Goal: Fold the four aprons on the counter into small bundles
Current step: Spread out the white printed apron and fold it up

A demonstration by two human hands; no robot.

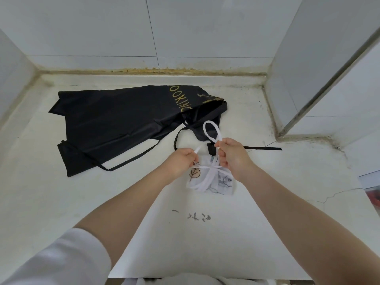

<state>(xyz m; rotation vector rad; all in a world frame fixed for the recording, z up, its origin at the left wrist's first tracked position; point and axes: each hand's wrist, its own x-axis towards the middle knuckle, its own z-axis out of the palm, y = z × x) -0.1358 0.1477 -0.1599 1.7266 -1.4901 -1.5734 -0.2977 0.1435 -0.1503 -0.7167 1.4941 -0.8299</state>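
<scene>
A white apron with leaf prints (224, 183) lies folded into a small bundle on the white counter (267, 233), with its white strap wound around it. My left hand (181, 161) pinches one end of the white strap (211, 132). My right hand (231, 155) grips the strap just below a loop that stands up above the bundle. A black apron with gold lettering (123, 122) lies spread out flat behind and to the left of my hands, and its black ties trail across the counter.
Tiled walls close off the counter at the back and left. A tiled column (320, 68) juts in at the right. One black tie (265, 148) stretches out to the right of my hands. Cracks mark the counter at the right edge.
</scene>
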